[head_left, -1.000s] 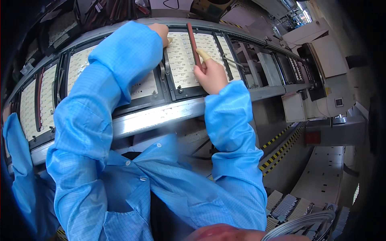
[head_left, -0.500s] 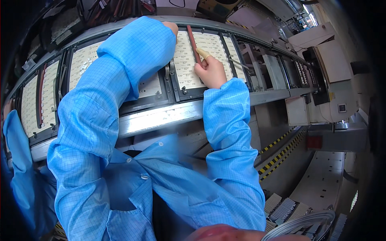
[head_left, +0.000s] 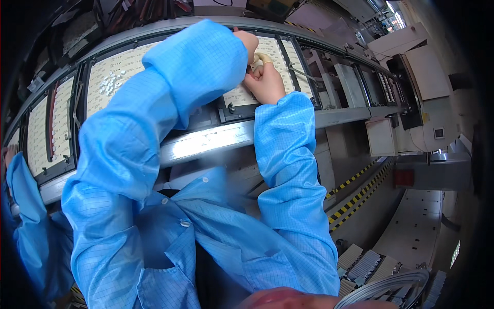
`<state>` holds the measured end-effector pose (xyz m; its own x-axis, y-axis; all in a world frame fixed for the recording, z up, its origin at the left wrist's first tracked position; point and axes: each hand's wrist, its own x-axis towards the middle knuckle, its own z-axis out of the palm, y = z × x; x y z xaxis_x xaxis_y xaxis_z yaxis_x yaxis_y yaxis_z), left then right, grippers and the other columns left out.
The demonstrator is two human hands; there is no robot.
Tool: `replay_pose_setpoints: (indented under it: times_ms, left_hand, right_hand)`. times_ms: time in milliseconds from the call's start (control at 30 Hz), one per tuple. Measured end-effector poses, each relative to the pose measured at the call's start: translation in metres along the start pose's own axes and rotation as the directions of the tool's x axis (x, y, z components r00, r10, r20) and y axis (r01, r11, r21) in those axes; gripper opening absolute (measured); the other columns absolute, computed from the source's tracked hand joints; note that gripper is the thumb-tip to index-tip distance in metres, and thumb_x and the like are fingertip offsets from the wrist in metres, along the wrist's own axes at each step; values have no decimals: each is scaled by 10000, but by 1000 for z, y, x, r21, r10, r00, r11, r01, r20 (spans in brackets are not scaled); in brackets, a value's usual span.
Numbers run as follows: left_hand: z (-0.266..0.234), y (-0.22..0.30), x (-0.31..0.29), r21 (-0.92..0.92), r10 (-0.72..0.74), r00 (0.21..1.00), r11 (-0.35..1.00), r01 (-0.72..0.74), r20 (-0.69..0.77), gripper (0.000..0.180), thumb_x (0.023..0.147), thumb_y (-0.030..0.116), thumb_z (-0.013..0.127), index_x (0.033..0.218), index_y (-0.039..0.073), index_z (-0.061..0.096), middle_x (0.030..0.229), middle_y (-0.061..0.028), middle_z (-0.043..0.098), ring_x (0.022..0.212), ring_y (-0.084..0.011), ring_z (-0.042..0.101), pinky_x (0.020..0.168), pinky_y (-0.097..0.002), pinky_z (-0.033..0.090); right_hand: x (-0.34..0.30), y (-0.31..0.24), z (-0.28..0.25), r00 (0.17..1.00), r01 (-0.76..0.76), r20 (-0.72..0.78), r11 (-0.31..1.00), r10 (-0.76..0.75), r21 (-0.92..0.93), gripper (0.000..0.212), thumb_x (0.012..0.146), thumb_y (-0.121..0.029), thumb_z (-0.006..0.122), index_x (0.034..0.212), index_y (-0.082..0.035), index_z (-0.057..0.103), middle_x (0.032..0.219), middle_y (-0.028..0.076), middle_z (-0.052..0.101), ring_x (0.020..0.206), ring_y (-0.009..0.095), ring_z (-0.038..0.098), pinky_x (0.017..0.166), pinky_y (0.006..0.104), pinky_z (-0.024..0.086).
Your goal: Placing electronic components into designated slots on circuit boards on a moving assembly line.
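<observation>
A pale printed panel (head_left: 239, 95) lies in a dark frame on the rail ahead of me. Over its far part, my left hand (head_left: 249, 44) is curled, its fingertips hidden from view. The tip of a dark red strip (head_left: 235, 29) shows just beyond that hand; the rest of it is covered. Close beside it, my right hand (head_left: 267, 84) bends over the panel with thumb and index finger drawn together. A cream finger cot (head_left: 264, 57) covers its index finger. Whatever lies between those fingers cannot be made out. Blue sleeves cover both arms.
Small white pieces (head_left: 109, 82) lie scattered on another pale panel (head_left: 98, 67) to the left. Farther left, a second dark red strip (head_left: 52, 121) rests on a panel, near another person's blue sleeve (head_left: 24, 188). A metal rail (head_left: 206, 144) runs along the near edge.
My left hand and sleeve have moved right, over the red strip, uncovering more white pieces. My right index finger, earlier stretched along the strip, is now bent toward the thumb.
</observation>
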<state>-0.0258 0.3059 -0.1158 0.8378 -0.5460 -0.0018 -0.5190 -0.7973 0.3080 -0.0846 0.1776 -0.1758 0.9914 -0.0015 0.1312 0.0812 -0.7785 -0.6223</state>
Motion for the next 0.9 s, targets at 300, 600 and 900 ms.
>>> replay_pose_setpoints:
  times_ms: [300, 600, 900]
  left_hand:
    - [-70, -71, -173, -205, 117, 900, 954, -220, -420, 202, 801, 176, 603, 912, 8, 589, 776, -91, 586, 637, -183, 518, 582, -282, 431]
    - [-48, -192, -314, -611, -477, 828, 760, 220, -295, 189, 850, 69, 553, 1016, -21, 567, 962, -65, 604, 911, -123, 560, 818, -230, 424]
    - [-58, -192, -265, -531, -330, 888, 839, 120, -321, 201, 832, 101, 570, 991, -20, 588, 890, -68, 614, 816, -136, 558, 744, -246, 439]
  right_hand:
    - [-14, 6, -23, 976, 32, -217, 986, 4, 162, 466, 763, -186, 682, 1147, 6, 499, 613, -23, 441, 491, 50, 439, 401, 203, 375]
    - [-40, -41, 23, 902, 399, -73, 887, -425, -232, 490, 713, -128, 675, 1165, -78, 491, 982, 166, 505, 829, 306, 534, 722, 355, 446]
    - [-54, -48, 17, 954, 262, -43, 896, -296, -359, 511, 701, -105, 653, 1184, -107, 486, 909, 115, 492, 779, 286, 525, 707, 370, 413]
